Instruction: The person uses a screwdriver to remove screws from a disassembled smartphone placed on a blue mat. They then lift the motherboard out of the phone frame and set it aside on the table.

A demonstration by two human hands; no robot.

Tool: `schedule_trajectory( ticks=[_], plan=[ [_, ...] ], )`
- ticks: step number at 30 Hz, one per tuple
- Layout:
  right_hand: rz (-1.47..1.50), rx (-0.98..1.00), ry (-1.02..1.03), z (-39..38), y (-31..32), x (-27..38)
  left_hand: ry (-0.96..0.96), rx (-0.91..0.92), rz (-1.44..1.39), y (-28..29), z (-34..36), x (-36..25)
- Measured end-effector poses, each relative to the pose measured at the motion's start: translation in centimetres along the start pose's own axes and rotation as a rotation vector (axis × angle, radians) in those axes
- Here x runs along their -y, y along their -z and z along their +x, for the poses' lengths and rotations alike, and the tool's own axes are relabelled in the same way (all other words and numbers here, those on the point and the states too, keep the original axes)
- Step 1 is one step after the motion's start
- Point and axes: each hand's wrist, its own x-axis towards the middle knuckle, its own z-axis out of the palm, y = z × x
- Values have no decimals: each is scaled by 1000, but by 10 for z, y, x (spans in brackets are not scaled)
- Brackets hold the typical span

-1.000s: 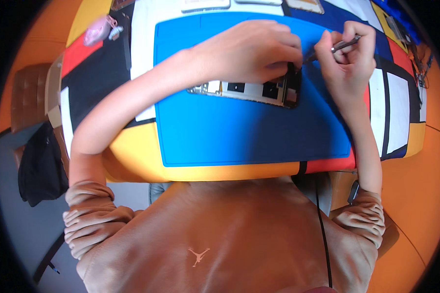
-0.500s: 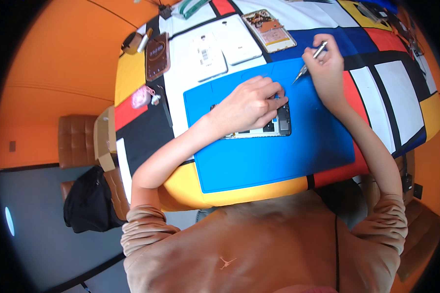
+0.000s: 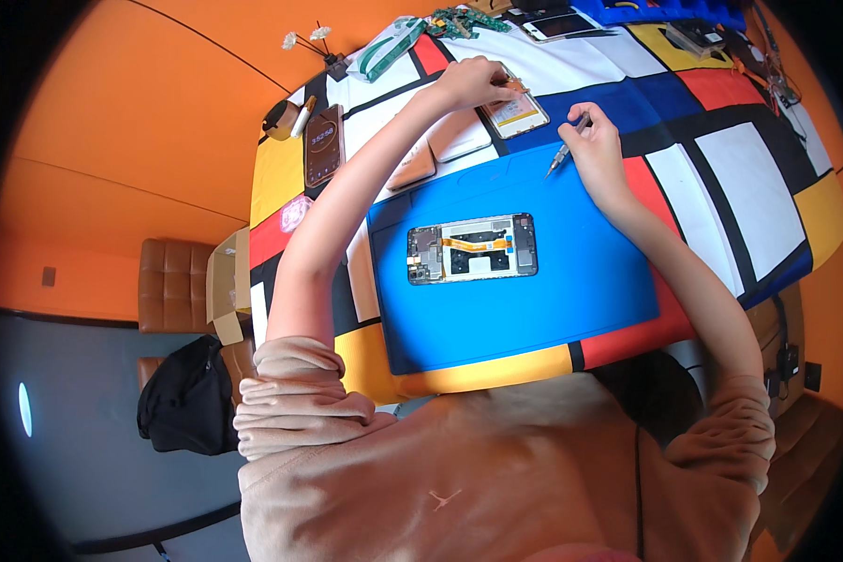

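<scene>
Hands well apart. Right hand (image 3: 593, 145) closed round slim metal tool (image 3: 561, 157), tip angled down-left over blue mat's (image 3: 534, 318) upper part. Left hand (image 3: 479, 84) over pale-framed opened phone (image 3: 523, 117), fingers bent; touching or gripping, cannot tell. Black opened phone (image 3: 471, 249) flat on mat, insides up, orange ribbon across middle. Left of left forearm, lit phone (image 3: 324, 142) on table (image 3: 740, 201).
</scene>
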Motion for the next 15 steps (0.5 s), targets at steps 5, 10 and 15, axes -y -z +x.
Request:
schedule_trajectory(
  ticks=[5,10,15],
  plan=[
    [6,32,24,3,1,-7,52,5,-54,-5,22,14],
    [-25,53,28,5,4,-10,-116,-219,-153,2,6,16],
    [-29,71,-8,5,7,-11,119,-218,-620,27,-65,-6]
  ],
)
